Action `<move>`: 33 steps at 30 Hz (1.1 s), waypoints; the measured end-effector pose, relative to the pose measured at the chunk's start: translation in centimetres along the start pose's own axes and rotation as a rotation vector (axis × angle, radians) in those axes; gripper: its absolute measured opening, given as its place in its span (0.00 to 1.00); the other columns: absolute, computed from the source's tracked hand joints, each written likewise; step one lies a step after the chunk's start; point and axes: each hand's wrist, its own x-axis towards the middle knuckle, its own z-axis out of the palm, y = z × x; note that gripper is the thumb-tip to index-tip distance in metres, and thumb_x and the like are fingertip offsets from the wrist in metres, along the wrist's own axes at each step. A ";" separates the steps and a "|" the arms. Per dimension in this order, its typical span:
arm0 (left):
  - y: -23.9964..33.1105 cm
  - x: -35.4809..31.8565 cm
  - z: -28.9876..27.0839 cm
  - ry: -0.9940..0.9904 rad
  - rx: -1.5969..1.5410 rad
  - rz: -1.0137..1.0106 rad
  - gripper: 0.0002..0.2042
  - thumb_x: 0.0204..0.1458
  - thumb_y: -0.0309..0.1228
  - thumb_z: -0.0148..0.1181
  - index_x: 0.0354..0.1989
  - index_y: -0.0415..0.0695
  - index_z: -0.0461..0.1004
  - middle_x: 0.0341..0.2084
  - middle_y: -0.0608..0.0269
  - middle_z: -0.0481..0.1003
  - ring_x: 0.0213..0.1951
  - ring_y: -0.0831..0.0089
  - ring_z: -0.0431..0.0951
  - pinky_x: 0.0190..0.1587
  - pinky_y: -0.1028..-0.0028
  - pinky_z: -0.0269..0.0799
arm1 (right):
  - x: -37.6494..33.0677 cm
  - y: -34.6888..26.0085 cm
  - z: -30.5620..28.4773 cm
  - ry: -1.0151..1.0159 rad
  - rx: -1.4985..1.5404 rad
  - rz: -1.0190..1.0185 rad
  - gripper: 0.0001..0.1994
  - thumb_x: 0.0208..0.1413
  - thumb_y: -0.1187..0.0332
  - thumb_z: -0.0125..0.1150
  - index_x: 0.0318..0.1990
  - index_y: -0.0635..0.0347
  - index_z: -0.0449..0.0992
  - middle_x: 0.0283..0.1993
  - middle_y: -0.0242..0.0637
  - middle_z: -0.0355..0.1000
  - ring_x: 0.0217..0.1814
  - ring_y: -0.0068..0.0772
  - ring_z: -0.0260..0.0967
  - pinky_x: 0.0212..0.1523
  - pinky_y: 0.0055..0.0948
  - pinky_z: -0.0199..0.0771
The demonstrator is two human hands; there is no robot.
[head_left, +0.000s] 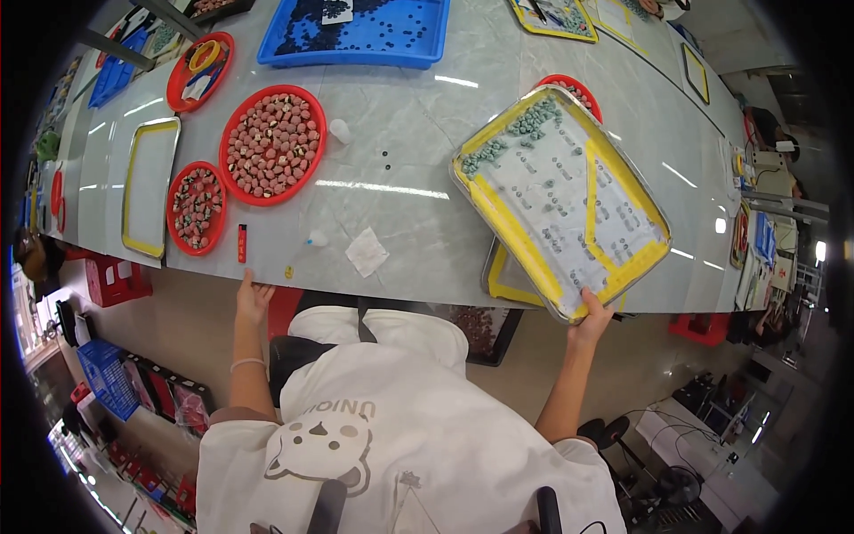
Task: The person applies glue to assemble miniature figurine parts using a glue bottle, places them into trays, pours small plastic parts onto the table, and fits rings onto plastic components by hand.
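My right hand grips the near corner of a metal-rimmed tray lined with white and edged with yellow strips. The tray lies at a slant on the right of the table, partly over another yellow-edged tray. Small grey-green pieces are heaped at its far left end, and more lie in little groups across the white lining. At the table's front edge, my left hand holds nothing, its fingers apart, just below a red lighter.
Red round trays of pinkish pieces stand on the left. A blue tray with dark pieces lies at the far side. A folded white tissue and a small white cup sit mid-table. An upright-placed yellow-edged tray lies far left.
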 end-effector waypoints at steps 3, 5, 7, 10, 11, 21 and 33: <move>-0.1 -0.1 0.2 -0.009 0.027 0.032 0.27 0.52 0.48 0.46 0.52 0.39 0.56 0.48 0.55 0.63 0.51 0.62 0.63 0.55 0.64 0.56 | -0.4 -0.2 0.3 0.004 -0.042 -0.006 0.20 0.40 0.82 0.52 0.46 0.73 0.63 0.43 0.44 0.66 0.43 0.36 0.67 0.46 0.31 0.67; -0.1 -0.2 0.2 -0.020 0.041 0.033 0.27 0.52 0.48 0.46 0.52 0.39 0.57 0.47 0.55 0.63 0.51 0.62 0.63 0.55 0.63 0.56 | -0.6 -0.5 0.6 0.003 -0.057 -0.005 0.20 0.40 0.82 0.53 0.45 0.73 0.63 0.42 0.43 0.67 0.42 0.35 0.67 0.45 0.30 0.66; -0.3 -0.3 0.4 -0.003 0.063 0.052 0.27 0.52 0.48 0.46 0.52 0.39 0.57 0.47 0.56 0.64 0.51 0.63 0.63 0.54 0.64 0.57 | -0.7 -0.7 0.9 -0.026 -0.072 -0.059 0.19 0.41 0.82 0.53 0.44 0.73 0.64 0.41 0.42 0.67 0.41 0.33 0.67 0.44 0.28 0.66; -0.3 -0.5 0.8 0.005 0.070 0.054 0.27 0.52 0.49 0.46 0.51 0.40 0.58 0.47 0.57 0.64 0.50 0.63 0.64 0.53 0.64 0.57 | -0.6 -0.8 1.0 -0.014 -0.090 -0.094 0.15 0.40 0.81 0.54 0.40 0.76 0.66 0.38 0.43 0.68 0.37 0.32 0.68 0.39 0.27 0.67; -0.3 -0.3 0.6 0.010 0.072 0.051 0.27 0.52 0.49 0.46 0.51 0.40 0.58 0.47 0.57 0.64 0.50 0.63 0.64 0.53 0.64 0.57 | -0.7 -0.9 1.3 -0.014 -0.092 -0.088 0.15 0.40 0.81 0.54 0.40 0.76 0.66 0.38 0.43 0.68 0.37 0.32 0.68 0.39 0.27 0.67; -0.1 0.5 0.1 0.041 0.137 0.020 0.25 0.52 0.50 0.46 0.49 0.42 0.60 0.43 0.59 0.65 0.46 0.64 0.65 0.48 0.66 0.61 | -1.3 -1.6 0.8 -0.081 -0.253 -0.186 0.12 0.42 0.80 0.55 0.38 0.76 0.68 0.36 0.41 0.69 0.35 0.28 0.67 0.39 0.25 0.66; 0.5 0.2 0.3 0.048 0.183 -0.013 0.24 0.53 0.49 0.45 0.49 0.43 0.60 0.43 0.60 0.65 0.45 0.65 0.66 0.45 0.67 0.62 | -2.9 -4.0 1.9 -0.132 -0.472 -0.414 0.07 0.44 0.79 0.55 0.32 0.76 0.71 0.32 0.39 0.70 0.32 0.22 0.65 0.35 0.21 0.64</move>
